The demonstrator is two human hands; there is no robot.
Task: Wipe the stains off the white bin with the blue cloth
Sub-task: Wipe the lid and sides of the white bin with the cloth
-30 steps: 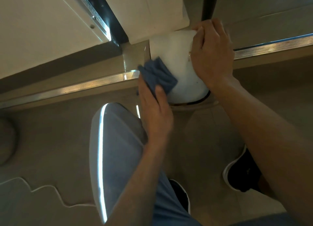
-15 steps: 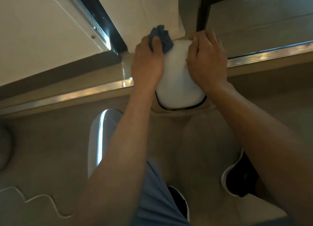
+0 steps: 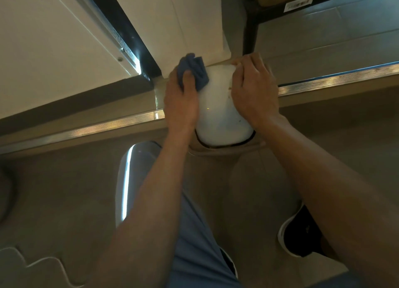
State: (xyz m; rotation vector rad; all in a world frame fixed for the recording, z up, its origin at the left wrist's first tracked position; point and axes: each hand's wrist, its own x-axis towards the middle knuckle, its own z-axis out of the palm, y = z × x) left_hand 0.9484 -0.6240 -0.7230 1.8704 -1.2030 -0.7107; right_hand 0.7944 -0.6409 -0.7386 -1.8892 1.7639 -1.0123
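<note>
Down nearest me, my knee in blue trousers (image 3: 190, 233) sits below my forearms, with my dark shoe (image 3: 300, 233) off to the right on the tan floor (image 3: 64, 190). Past that, both my hands are clamped on the white bin (image 3: 218, 112), which stands on the floor against the metal door track (image 3: 97, 130). My left hand (image 3: 180, 102) lies flat along the bin's left side, thumb pinning the bunched blue cloth (image 3: 195, 71) against the upper left of the bin, some cloth sticking out beyond my fingertips. My right hand (image 3: 255, 93) wraps the bin's right side, fingers curled over its far edge, holding nothing else. Between my hands a few small brownish specks show on the white surface, probably stains, though the light is too dim to be sure. Beyond my grip rise a white panel (image 3: 183, 17) and a dark post (image 3: 250, 28).
</note>
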